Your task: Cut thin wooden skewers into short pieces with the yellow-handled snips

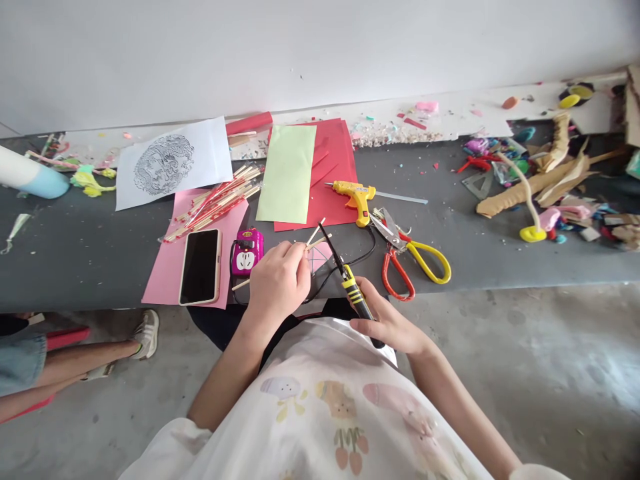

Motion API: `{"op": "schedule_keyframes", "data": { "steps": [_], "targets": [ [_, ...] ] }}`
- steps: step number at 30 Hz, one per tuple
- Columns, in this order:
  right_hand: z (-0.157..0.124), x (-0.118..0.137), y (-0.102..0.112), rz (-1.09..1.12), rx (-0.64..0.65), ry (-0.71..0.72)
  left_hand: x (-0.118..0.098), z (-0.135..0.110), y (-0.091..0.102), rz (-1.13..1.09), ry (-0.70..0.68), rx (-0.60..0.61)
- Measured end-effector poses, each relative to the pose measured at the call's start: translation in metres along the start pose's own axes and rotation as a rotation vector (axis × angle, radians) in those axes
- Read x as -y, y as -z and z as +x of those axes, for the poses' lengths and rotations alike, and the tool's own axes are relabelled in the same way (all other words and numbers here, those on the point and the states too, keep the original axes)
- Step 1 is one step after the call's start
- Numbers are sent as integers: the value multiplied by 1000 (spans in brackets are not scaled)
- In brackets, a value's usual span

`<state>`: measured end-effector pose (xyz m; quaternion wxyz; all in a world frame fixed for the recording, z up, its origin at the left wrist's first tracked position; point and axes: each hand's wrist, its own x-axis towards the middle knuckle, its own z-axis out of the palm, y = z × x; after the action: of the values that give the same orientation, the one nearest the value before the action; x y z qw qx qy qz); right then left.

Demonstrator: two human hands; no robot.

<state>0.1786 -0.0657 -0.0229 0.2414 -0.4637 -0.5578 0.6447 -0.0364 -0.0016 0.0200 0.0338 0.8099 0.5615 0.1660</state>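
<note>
Between the fingers of my left hand, which is closed, are thin pale wooden sticks, crossed near their ends. My right hand grips a slim tool with a black-and-yellow striped handle and a long thin black blade. The blade's tip points up and stands close to the sticks; whether they touch I cannot tell. Under the sticks lies a small pink paper with lines on it. Scissors with one red and one yellow handle lie open beyond my right hand, near a yellow glue gun.
A phone and a purple socket block lie left of my hands. Behind them are a stick bundle, a dragon print, green paper and red paper. Craft scraps pile up right. Someone's legs show left.
</note>
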Motion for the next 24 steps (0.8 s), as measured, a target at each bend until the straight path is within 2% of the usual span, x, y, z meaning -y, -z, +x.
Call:
{"op": "schedule_keyframes", "data": {
  "steps": [10, 17, 24],
  "targets": [
    [1, 1, -1, -39, 14, 27, -2, 0, 0, 2, 14, -8],
    [0, -2, 0, 35, 27, 41, -4, 2, 5, -285, 89, 109],
    [0, 1, 1, 8, 17, 31, -4, 3, 6, -290, 98, 97]
  ]
}}
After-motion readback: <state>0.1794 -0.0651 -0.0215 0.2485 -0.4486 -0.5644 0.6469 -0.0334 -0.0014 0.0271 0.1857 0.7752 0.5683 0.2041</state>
